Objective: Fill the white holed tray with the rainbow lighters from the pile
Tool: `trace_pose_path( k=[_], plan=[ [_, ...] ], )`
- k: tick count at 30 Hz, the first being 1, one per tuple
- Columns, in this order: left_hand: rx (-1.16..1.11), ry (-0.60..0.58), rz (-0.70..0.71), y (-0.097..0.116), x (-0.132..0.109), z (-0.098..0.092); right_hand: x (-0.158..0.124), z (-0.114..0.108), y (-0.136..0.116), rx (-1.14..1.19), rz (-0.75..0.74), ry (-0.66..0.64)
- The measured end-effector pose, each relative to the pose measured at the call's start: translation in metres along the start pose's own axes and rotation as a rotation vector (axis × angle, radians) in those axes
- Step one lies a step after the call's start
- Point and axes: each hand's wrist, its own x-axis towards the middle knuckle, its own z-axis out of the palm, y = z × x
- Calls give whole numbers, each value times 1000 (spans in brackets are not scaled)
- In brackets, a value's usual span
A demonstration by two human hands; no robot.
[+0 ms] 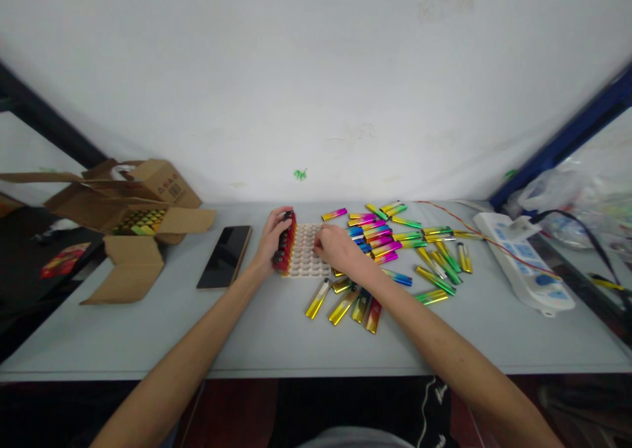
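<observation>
A white tray (pixel 307 264) with rows of oval holes lies on the grey table (pixel 276 329). A row of lighters (pixel 287 243) stands in its left column. My left hand (pixel 272 237) curls against that row, fingers closed round the lighters. My right hand (pixel 334 245) rests over the tray's right side, fingers bent down; what they hold, if anything, is hidden. Several loose metallic lighters (pixel 395 244) in gold, green, pink and blue lie scattered to the right, and a few more loose lighters (pixel 345 303) lie in front of the tray.
A black phone (pixel 224 256) lies left of the tray. An open cardboard box (pixel 129 218) with more lighters stands at far left. A white power strip (pixel 523 260) with cables lies at the right. A white wall runs behind the table.
</observation>
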Motion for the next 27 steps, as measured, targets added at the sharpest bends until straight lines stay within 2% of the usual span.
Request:
trace_pose_path(
  k=[4, 8, 11, 15, 27],
  plan=[
    [-39, -36, 0, 0, 7, 2, -3, 7, -6, 10, 69, 39],
    [-55, -84, -12, 1, 12, 2, 2, 4, -9, 21, 111, -30],
    [-81, -95, -10, 0, 12, 2, 9, -3, -7, 14, 95, -84],
    [-101, -88, -13, -1, 12, 3, 12, -5, -3, 5, 69, -94],
    [-81, -87, -12, 1, 10, 1, 3, 3, -6, -61, -22, -20]
  ],
)
